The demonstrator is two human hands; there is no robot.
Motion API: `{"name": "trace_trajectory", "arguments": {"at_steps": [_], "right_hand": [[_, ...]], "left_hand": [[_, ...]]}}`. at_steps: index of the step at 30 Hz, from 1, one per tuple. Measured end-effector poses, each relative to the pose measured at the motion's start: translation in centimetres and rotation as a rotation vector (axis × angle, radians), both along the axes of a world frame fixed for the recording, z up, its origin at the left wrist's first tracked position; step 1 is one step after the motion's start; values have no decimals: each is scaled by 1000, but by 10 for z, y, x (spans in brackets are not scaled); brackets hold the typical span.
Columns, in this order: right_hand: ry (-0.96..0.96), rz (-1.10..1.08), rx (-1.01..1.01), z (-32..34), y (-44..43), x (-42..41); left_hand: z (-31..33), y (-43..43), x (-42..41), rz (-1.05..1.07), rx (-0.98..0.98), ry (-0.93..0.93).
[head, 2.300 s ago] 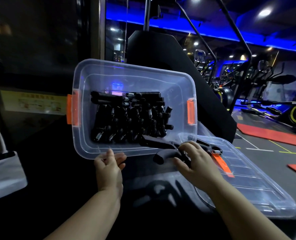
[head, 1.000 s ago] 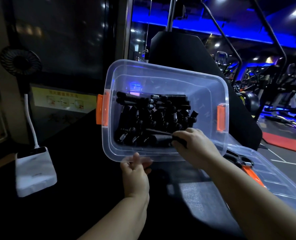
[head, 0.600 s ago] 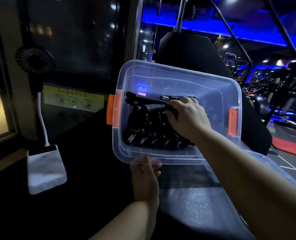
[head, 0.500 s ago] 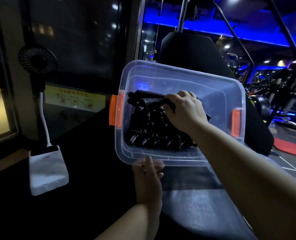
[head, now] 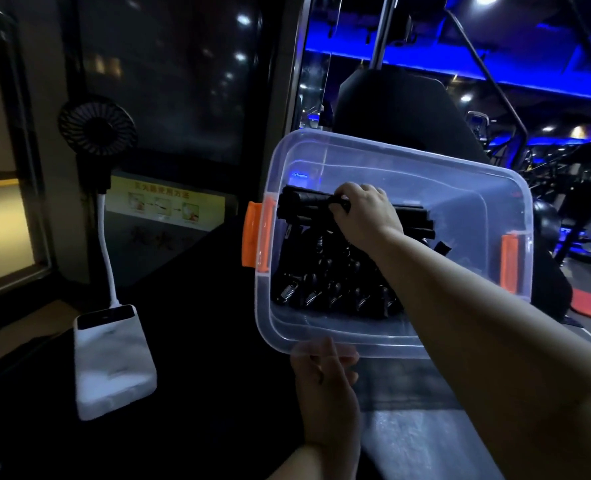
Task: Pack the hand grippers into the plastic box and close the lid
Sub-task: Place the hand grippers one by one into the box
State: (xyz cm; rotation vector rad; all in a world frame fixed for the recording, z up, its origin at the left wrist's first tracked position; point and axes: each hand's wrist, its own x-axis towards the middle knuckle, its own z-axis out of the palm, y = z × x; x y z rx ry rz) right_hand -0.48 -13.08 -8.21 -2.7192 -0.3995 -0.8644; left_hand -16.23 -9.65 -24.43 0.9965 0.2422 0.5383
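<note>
A clear plastic box [head: 460, 174] with orange side latches [head: 257, 237] is tilted toward me. Inside lies a pile of several black hand grippers [head: 325, 289] with metal springs. My right hand [head: 363, 216] reaches into the box and grips the handle of a black hand gripper [head: 304, 202] at the top left of the pile. My left hand [head: 325, 386] holds the box's near rim, thumb over the edge. The lid is out of view, behind my right arm.
A white power bank [head: 110, 358] with a small black fan [head: 96, 128] on a bendy white neck stands at the left on the dark surface. Behind the box is a black padded machine part [head: 391, 109]. Gym machines fill the blue-lit room at right.
My right hand took a hand gripper from beside the lid, carried it into the box and moved it to the pile's top left. The view swung left, and the lid left the frame.
</note>
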Motion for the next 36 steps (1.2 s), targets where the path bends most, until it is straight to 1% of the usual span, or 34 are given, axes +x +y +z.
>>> {"name": "trace_trajectory", "arguments": {"at_steps": [3, 6, 14, 18, 23, 27, 30, 36], "right_hand": [[2, 4, 40, -1, -1, 7], [-23, -51, 7, -4, -1, 13], [109, -129, 74, -5, 1, 21], [122, -134, 81, -7, 0, 23], [74, -130, 85, -11, -2, 19], [5, -70, 127, -12, -9, 5], [-19, -58, 126, -19, -22, -11], [-72, -16, 134, -54, -64, -47]], "left_hand": [[-1, 1, 1, 10, 20, -14], [-1, 2, 1, 15, 19, -28], [0, 2, -1, 2, 2, -19], [0, 2, -1, -6, 5, 4], [1, 3, -1, -22, -16, 10], [6, 5, -2, -29, -62, 45], [6, 5, 0, -14, -33, 90], [2, 3, -1, -2, 54, 165]]}}
